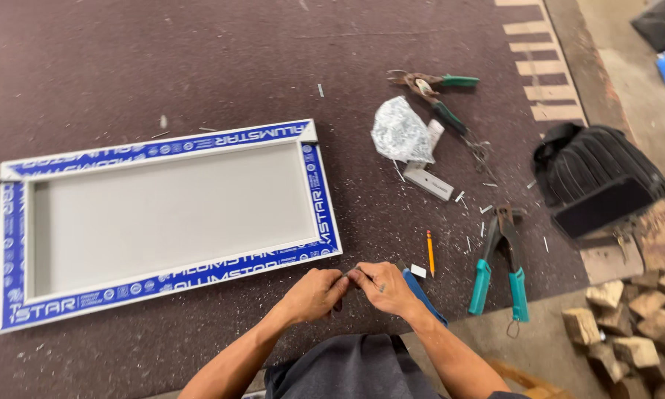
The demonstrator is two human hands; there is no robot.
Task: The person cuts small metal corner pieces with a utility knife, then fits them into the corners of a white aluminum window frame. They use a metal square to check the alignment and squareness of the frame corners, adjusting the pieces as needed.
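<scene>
My left hand [315, 294] and my right hand [383, 287] meet at the near edge of a dark worktable [162, 66], fingertips pinched together on a small thin metal piece [352, 271] that is too small to make out. A blue-handled tool [423, 296] lies under my right wrist. Just left of the hands lies a rectangular aluminium frame [166, 222] with blue-and-white protective film on its rim and a grey panel inside.
Teal-handled pliers [499, 262] and an orange pencil [430, 253] lie right of my hands. Green-handled snips [436, 92], a crumpled plastic bag [400, 133] and a small white box [429, 181] sit farther back. A black tool bag [597, 176] and wood blocks [643, 318] are at right.
</scene>
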